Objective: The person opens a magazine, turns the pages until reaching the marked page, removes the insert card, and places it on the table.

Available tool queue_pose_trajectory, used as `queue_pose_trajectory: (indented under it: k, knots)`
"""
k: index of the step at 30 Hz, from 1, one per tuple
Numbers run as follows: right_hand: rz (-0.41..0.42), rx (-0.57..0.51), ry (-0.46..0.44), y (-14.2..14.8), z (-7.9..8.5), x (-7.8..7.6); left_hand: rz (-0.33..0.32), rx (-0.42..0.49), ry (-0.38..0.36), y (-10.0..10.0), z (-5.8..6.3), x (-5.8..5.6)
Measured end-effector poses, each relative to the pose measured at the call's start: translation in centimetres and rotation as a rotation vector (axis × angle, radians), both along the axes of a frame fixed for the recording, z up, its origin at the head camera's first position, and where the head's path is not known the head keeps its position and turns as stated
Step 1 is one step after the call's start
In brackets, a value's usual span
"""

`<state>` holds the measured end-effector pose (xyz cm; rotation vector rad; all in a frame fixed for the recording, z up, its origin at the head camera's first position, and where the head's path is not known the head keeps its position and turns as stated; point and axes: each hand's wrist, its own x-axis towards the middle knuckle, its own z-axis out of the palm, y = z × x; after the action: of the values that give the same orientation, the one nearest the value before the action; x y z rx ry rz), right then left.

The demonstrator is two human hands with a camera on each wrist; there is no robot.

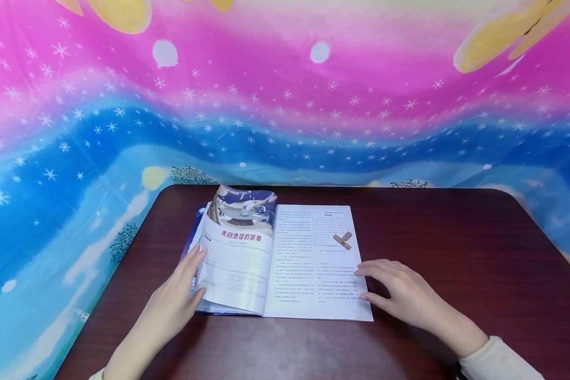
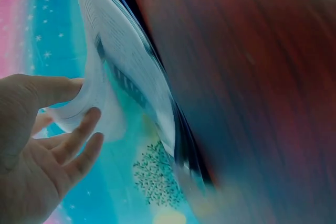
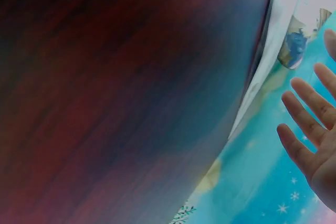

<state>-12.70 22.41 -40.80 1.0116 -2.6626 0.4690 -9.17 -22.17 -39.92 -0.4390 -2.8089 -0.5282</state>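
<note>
An open magazine (image 1: 318, 285) lies on the table, its left leaf printed with large red characters and its right page with columns of text. My left hand (image 1: 178, 293) is at the outer edge of the left-side page (image 1: 235, 274), which bows upward and curls at its top. In the left wrist view, the thumb and fingers of the left hand (image 2: 44, 145) pinch that curved page (image 2: 100, 103). My right hand (image 1: 401, 290) is at the right page's outer edge, fingers loosely bent. In the right wrist view, the right hand's fingers (image 3: 302, 116) are spread apart.
The dark reddish-brown table (image 1: 456, 232) has rounded far corners. Behind and beside it hangs a pink and blue cloth (image 1: 285, 121) with snowflakes. A dark blue cover edge (image 1: 195, 227) shows under the magazine's left side.
</note>
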Motion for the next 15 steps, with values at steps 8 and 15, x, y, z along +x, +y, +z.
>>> queue_pose_trajectory:
  k: [8,15]
  knots:
    - [0.011,0.063,-0.082,0.3,-0.5,0.4,0.029,-0.036,-0.104,-1.5,-0.7,0.0]
    - [-0.008,0.103,-0.173,0.4,-0.7,0.5,0.05,-0.069,-0.164,-2.0,-1.3,-0.2]
